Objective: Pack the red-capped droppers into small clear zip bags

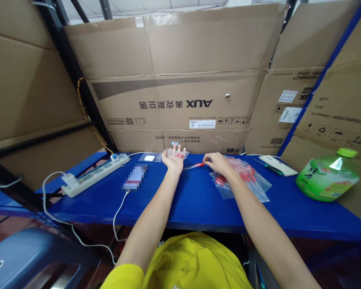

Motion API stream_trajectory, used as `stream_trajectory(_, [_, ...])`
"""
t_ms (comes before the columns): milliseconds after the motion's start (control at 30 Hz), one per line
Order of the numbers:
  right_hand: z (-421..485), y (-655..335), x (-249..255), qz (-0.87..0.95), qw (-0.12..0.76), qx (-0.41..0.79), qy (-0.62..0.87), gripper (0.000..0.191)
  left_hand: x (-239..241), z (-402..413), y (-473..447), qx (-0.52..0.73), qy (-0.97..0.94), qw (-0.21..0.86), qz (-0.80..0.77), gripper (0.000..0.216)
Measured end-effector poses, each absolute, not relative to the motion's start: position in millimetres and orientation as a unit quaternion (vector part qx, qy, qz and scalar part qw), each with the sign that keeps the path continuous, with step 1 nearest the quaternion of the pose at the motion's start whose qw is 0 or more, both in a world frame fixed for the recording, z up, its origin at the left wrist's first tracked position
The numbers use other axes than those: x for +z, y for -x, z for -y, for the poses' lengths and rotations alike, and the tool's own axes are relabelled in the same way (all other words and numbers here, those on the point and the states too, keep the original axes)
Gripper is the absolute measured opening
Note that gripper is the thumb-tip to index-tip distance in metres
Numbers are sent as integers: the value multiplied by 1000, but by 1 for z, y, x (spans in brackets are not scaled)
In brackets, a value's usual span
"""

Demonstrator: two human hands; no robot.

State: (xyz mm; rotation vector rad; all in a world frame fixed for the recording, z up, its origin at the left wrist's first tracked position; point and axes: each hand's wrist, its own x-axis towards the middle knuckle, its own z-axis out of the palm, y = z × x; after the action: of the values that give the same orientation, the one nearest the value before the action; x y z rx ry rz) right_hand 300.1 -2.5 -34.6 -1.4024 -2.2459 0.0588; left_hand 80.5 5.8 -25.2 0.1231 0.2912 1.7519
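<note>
My left hand (173, 161) is turned palm up, fingers pointing away from me, and holds a small clear plastic bag (183, 153) with red bits showing in it. To its right, my right hand (217, 162) is closed, its fingertips pinching the red end of a slim red-handled screwdriver (199, 165). The screwdriver's thin shaft points left, toward my left wrist, just above the blue table (198, 204). Under and beside my right forearm lies a pile of clear plastic bags (257, 188) with red-handled pieces in them.
A white power strip (99, 175) and a blurred-out phone-like device (135, 178) on a cable lie at left. A white earphone case (149, 158) sits behind. On the right are a green-handled screwdriver (273, 169), a white flat object (281, 165) and a green bottle (326, 176). Cardboard (174, 52) walls the back.
</note>
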Motion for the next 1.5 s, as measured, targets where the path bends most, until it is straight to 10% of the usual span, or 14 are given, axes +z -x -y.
stream_trajectory(200, [9,-311,-9,781,471,63,406,14,-24,-10,-71,799,-23,591,-114,24])
stream_trajectory(833, [32,-224,-35,716,530,158,426,5,-30,5,-114,749,-110,637,-144,13])
stream_trajectory(1233, [15,-247,-40,741,455,137,474,13,-25,3,-106,664,-92,694,-263,11])
stream_trajectory(1500, [1,-280,-55,786,216,25,578,37,-12,1,-78,635,-128,729,-219,47])
